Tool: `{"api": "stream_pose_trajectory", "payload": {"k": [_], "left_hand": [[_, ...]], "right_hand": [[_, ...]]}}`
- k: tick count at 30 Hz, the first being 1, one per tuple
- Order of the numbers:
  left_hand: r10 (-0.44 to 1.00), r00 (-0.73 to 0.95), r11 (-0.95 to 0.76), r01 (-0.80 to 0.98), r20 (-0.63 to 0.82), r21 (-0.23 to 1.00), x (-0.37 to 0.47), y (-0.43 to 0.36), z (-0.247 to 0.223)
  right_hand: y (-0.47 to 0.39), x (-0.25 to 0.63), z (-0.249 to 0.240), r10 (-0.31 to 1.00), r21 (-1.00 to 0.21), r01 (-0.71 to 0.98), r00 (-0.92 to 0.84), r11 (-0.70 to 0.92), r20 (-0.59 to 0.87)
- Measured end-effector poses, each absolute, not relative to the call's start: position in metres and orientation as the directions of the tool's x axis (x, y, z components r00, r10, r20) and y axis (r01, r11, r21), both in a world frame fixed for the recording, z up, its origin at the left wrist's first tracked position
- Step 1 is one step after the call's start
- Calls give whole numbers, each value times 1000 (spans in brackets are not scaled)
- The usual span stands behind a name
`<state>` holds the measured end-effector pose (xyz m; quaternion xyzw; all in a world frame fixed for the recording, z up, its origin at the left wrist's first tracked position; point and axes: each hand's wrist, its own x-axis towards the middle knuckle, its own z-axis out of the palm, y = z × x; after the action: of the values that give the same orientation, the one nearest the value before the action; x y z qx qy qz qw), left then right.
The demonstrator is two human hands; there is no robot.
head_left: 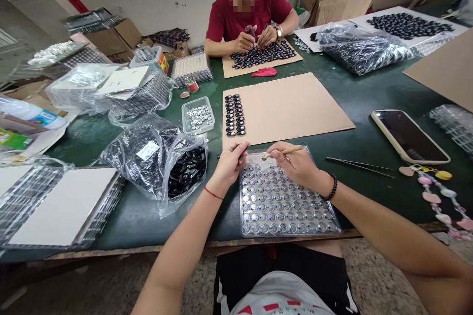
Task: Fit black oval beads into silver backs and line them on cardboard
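My right hand (295,163) grips a thin brush-like tool (290,150) with a wooden handle, its tip over the upper part of a clear plastic tray (242,229). Rows of round hollows in the tray hold small shiny discs. My left hand (232,165) is closed in a pinch at the tray's upper left corner; what sits between its fingers is too small to name. Just beyond lies a cardboard sheet (288,103), with two columns of glossy black oval pieces (235,115) along its left side.
Left of the cardboard are a clear tub (197,115) of small silvery pieces and an open plastic bag (140,138) of black pieces. Tweezers (358,166), a phone (410,135) and a beaded strap (436,202) lie to the right. A co-worker (236,19) sits opposite.
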<state>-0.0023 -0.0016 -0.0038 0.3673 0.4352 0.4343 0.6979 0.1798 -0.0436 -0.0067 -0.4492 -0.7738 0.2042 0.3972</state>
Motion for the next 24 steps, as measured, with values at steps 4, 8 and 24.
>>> {"api": "stream_pose_trajectory", "payload": {"k": [4, 8, 24], "left_hand": [[978, 208, -21, 204, -22, 979, 2, -15, 0], [941, 268, -326, 565, 206, 758, 2, -23, 2], [899, 393, -410, 604, 192, 683, 3, -20, -2]], "right_hand": [[-44, 180, -6, 839, -630, 561, -270, 536, 473], [-46, 178, -4, 830, -601, 581, -294, 549, 474], [-50, 178, 0, 824, -639, 544, -204, 545, 529]]}}
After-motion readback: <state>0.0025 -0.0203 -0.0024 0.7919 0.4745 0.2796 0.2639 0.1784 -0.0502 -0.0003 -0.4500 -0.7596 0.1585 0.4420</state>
